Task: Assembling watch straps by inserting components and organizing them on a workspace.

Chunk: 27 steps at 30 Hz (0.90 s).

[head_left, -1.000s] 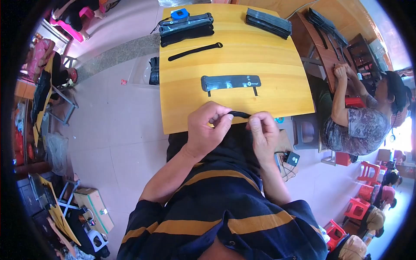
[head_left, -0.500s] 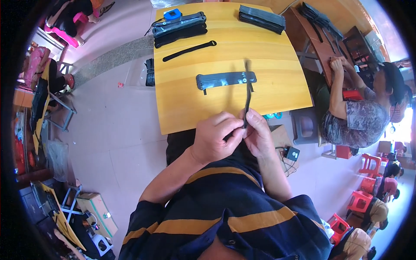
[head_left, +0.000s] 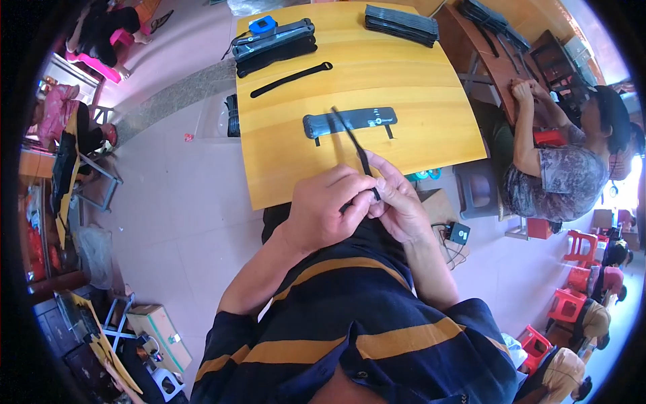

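Black strap is in both hands right now, at about the middle of the worktop's near edge. The left hand has thumb and index finger pinched on the lower end, and the right hand is pinching right beside it, so both grips are grasping that strap. Can't make out exactly which fingertip sits where, since they overlap. Rest of the strap sticks out toward the far edge, leaning left, and from this angle its free end crosses a flat, shiny dark packet. That packet lies around the middle of the worktop, with two short black tabs poking out toward the near edge. Farther back and closer to the left edge there's a loose strap, also black, lying at a slant with a loop at one end. Far left corner's got a dark stack with a blue gadget on top; another dark pile sits by the far right corner.
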Tool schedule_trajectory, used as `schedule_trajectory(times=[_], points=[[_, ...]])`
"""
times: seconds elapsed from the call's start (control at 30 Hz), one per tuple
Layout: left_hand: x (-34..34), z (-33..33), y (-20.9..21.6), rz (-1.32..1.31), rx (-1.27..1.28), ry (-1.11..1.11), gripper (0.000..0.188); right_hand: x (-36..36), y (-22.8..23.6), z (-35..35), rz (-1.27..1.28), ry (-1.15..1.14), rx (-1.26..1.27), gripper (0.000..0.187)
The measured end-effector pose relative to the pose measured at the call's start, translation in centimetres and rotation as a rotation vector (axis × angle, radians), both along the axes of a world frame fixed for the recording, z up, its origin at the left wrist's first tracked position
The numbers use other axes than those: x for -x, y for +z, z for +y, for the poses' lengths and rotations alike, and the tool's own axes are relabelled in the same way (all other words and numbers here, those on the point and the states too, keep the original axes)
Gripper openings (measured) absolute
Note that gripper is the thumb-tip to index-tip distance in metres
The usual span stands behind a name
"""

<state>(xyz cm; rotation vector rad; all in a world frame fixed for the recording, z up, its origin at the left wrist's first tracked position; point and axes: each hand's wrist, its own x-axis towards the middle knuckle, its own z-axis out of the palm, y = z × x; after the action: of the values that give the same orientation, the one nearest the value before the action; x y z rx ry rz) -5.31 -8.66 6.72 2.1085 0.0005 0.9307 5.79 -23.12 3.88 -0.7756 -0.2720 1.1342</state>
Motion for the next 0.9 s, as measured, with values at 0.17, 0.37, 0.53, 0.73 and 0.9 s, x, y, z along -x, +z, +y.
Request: schedule_trajectory(times=[0.17,0.37,0.53,0.73,0.9], points=[[-0.2,0.8,0.1,0.081,0.077,-0.106,0.012,0.3,-0.2,-0.1,0.132,0.003,-0.044,0.042],[-0.3,0.8,-0.7,0.336,0.487,-0.089,0.004,0.6,-0.1,-0.4,-0.009,-0.035,0.037,0.032],[-0.6,1.2,-1.2,0.302,0.865,-0.201,0.014,0.4,0.5,-0.8,-0.636,-0.072,0.216,0.016],[-0.9,0.4,-2.3,0.329,1.126,-0.298,0.013,0.8,2.4,-0.1,-0.951,-0.155,0.369,0.019],[-1.1,-0.8,-1.4,0.288,1.004,-0.137,0.007,0.1,1.8,-0.2,-1.175,-0.248,0.353,0.014]])
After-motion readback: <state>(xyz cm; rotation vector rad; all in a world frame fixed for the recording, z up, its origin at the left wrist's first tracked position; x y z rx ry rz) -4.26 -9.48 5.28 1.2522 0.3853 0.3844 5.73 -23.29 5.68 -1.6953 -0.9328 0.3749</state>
